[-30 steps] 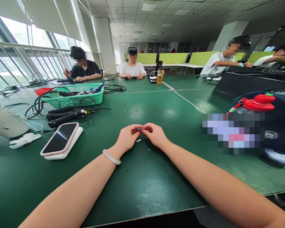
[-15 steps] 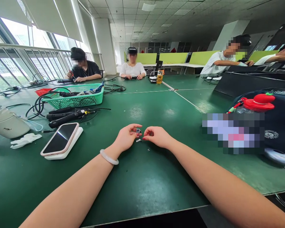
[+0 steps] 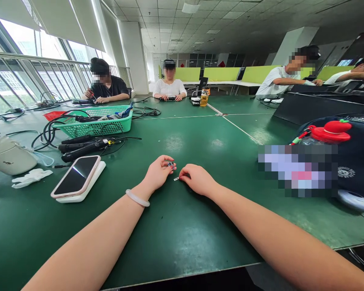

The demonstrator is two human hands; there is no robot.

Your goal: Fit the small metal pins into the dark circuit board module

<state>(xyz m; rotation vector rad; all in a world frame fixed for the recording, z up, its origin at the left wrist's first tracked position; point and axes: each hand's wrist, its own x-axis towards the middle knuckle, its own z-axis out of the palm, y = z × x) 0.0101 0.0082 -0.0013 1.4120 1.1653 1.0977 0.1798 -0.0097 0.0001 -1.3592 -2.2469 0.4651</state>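
My left hand (image 3: 158, 174), with a pale bangle (image 3: 137, 198) at the wrist, is closed around a small dark-and-silver electronic part (image 3: 171, 165) at its fingertips. Too little of the part shows to tell its exact kind. Just to the right, my right hand (image 3: 197, 178) is pinched, thumb and forefinger at the right end of a small white-and-black strip (image 3: 176, 178). Whether the strip still rests on the green table (image 3: 182, 226) or is slightly raised, I cannot tell.
On the left are a phone (image 3: 77, 176) on a white box, a crumpled white glove or tissue (image 3: 32, 178), black handheld tools with cables (image 3: 85, 149) and a green basket (image 3: 94, 127). A red-lidded bottle (image 3: 329, 132) stands right. Several people sit around.
My left hand has shifted slightly left with the electronic part. My right hand has moved left and down, its fingertips now meeting the small strip. A tiny pale bit below is out of sight.
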